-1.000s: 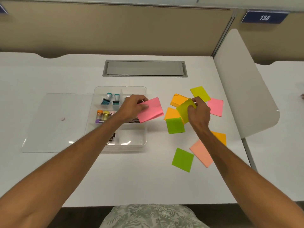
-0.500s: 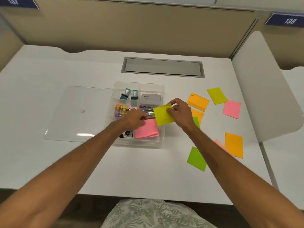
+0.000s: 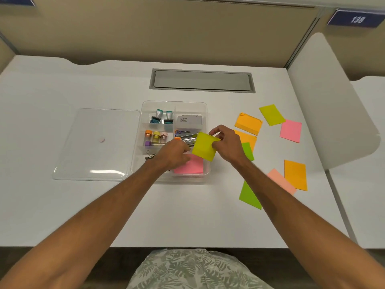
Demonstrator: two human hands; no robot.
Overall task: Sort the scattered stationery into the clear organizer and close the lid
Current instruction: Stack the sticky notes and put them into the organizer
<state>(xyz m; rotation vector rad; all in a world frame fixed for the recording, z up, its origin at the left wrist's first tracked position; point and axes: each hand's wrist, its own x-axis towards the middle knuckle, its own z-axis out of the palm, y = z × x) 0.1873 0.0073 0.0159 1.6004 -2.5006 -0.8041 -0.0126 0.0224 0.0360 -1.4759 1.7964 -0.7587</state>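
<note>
yellow note (image 3: pixel 205 146) unmoved; one pink note (image 3: pixel 190 166) in organizer (image 3: pixel 205 105); eight outside

I hold a yellow-green sticky pad (image 3: pixel 205 146) tilted over the clear organizer (image 3: pixel 205 107); a pink pad (image 3: pixel 192 166) lies flat in its near right compartment. Its clear lid (image 3: pixel 93 142) lies flat just left; more pads (image 3: pixel 290 130) lie scattered right.

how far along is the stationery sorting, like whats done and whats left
Partly done. The clear organizer already holds stamps, small bottles, binder clips and a pink sticky pad. In hand: the right hand holds a yellow-green pad over the organizer, while the left hand rests inside it. Left: the sticky pads scattered on the desk, such as the orange one, and the lid, lying open beside the organizer.
</note>
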